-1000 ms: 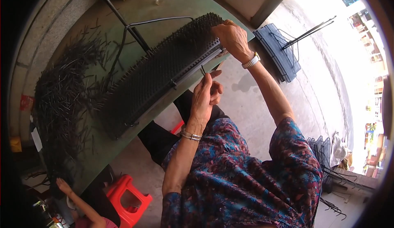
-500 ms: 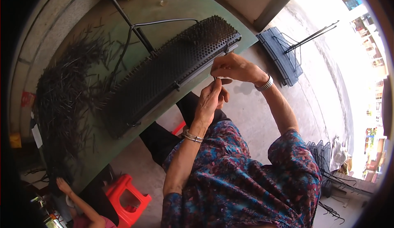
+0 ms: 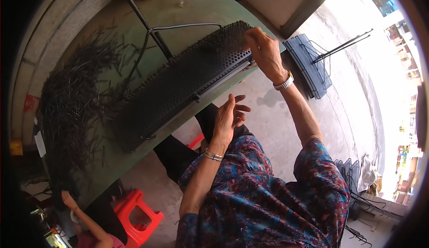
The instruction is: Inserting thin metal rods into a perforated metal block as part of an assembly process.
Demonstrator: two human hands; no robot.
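Observation:
A long black panel full of round holes [image 3: 196,74] lies slanting across the green table, with dark bristle-like pieces standing up along its far edge and right end. At that right end is my right hand [image 3: 265,54], its fingers pinched against the panel's surface; whatever they hold is hidden. My left hand [image 3: 229,119] hovers off the table's near edge, below the panel, with fingers apart and nothing visible in it. A big heap of thin dark strips [image 3: 76,100] covers the table's left side.
A black metal frame with a long handle [image 3: 156,38] stands behind the panel on the green table [image 3: 100,181]. A red plastic stool [image 3: 138,216] and another person's hand [image 3: 69,200] are at lower left. A blue-grey panel with rods [image 3: 308,65] lies on the floor at right.
My right hand has moved up and away from my left hand to the panel's right end. My left hand has stayed near its place, its fingers now spread apart.

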